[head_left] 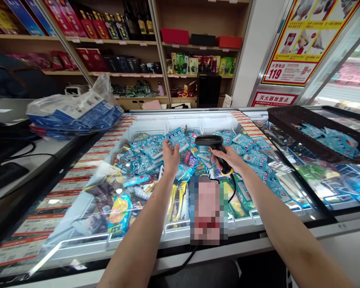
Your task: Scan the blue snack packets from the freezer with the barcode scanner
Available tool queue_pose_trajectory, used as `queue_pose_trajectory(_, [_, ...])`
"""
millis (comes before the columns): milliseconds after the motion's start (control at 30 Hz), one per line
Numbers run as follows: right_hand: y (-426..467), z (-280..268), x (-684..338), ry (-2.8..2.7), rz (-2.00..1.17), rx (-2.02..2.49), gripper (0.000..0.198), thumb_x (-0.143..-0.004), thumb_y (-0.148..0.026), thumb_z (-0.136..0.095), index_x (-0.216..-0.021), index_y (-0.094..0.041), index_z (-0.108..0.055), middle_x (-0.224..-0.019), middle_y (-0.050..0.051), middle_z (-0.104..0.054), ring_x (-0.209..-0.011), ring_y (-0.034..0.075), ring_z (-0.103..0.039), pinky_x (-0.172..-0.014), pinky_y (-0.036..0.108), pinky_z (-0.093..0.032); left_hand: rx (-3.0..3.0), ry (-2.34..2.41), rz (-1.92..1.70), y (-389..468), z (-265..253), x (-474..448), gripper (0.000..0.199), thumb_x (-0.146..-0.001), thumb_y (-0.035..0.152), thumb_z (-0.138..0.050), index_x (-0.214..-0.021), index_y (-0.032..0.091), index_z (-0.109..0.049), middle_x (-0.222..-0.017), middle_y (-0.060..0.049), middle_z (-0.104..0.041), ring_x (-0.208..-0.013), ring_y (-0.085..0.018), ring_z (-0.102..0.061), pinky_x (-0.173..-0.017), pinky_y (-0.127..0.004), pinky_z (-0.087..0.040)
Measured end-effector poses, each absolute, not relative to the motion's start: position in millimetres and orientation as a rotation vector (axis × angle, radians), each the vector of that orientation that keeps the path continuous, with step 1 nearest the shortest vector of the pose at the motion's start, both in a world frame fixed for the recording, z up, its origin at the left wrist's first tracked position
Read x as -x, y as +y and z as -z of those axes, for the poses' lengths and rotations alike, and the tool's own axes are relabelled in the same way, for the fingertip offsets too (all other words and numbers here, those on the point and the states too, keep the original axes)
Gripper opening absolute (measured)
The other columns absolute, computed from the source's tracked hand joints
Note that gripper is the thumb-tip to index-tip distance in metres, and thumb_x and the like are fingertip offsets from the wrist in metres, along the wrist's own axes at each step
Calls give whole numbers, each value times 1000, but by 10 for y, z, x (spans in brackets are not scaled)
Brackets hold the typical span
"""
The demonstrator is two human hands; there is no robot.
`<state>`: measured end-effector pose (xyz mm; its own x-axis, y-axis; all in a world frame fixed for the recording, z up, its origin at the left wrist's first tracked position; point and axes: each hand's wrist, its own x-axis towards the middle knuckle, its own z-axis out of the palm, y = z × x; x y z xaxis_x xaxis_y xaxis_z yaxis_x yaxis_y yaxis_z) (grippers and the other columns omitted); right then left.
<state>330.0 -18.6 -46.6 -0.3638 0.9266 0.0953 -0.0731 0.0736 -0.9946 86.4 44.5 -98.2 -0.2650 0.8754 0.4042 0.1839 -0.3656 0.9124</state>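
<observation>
My right hand (pixel 225 157) is wrapped round the yellow-and-black handle of a barcode scanner (pixel 209 140), its dark head pointing left. A cable hangs from the handle's lower end. Left of the scanner, my left hand (pixel 171 155) pinches a blue packet (pixel 179 138) by its lower left edge, with the packet's printed face up. Many more blue packets (pixel 151 150) lie in a loose pile beneath and left of this hand. Another spread of blue packets (pixel 247 144) lies right of the scanner. All rest on the glass top of a chest freezer (pixel 156 120).
A brown basket (pixel 300 142) with blue packets stands at the right. At the left sits a plastic bag (pixel 75 110) of blue-and-white packs. A pixelated pink object (pixel 208 204) lies in front of me. Stocked shelves (pixel 114 40) line the back.
</observation>
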Motion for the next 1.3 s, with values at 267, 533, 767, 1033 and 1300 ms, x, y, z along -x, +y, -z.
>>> queue_pose_trajectory(267, [-204,458,-3287,-1484,-1424,915,40,-79,-51,-67,-97,-16,-57,-69,1,-67,-40,10,-54,-38,23,-42,-1473,1392,-1656,411,965,-852,57,-85,58,-56,-122,17,-41,-68,5,-31,-55,-9,-32,-49,-23,-26])
queue_pose_trajectory(533, [-217,425,-3294,-1532,-1409,908,37,-81,-49,-66,-95,-16,-57,-70,3,-67,-40,10,-55,-39,24,-43,-1445,1389,-1647,346,867,-900,52,-86,52,-57,-121,17,-40,-69,5,-35,-54,-9,-33,-49,-23,-29])
queue_pose_trajectory(767, [-233,410,-3298,-1557,-1399,929,37,-81,-49,-66,-95,-15,-58,-70,3,-67,-42,11,-56,-39,24,-43,-1474,1427,-1630,323,844,-905,45,-89,42,-57,-121,15,-41,-71,2,-45,-56,-10,-39,-51,-23,-34])
queue_pose_trajectory(1033, [-124,458,-3475,-1377,-1367,999,40,-78,-51,-68,-97,-17,-57,-71,2,-67,-41,12,-56,-38,25,-45,-1779,1741,-1667,283,755,-904,37,-92,26,-46,-127,13,-48,-113,-15,-60,-109,-26,-57,-97,-40,-43])
queue_pose_trajectory(1300, [-40,516,-3620,-1223,-1342,1043,41,-75,-52,-70,-95,-18,-59,-69,2,-66,-41,12,-56,-35,25,-44,-1932,2006,-1537,222,646,-798,60,-85,10,-43,-145,12,-36,-138,-23,-43,-128,-32,-45,-107,-49,-36])
